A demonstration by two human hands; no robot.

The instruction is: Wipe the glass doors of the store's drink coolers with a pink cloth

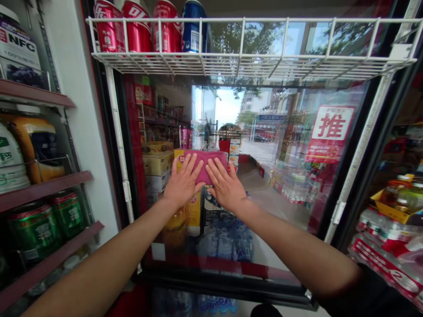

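A folded pink cloth (209,159) lies flat against the glass of a fridge door (264,211). My left hand (185,180) presses on the cloth's left part, its fingers stretched out and a little spread. On the right part rests my right hand (226,182), likewise flat with straight fingers. Both thumbs point inward near the cloth's lower edge. The palms hide the lower corners of the cloth. Neither hand wraps around it.
Above the hands a white wire rack (244,61) crosses the door, with red cans (137,26) and a blue can (193,26) at its left. Shelves of drinks (39,193) stand at the left. Packed bottles (390,259) are stacked at the right. The glass carries a red-and-white sticker (332,125).
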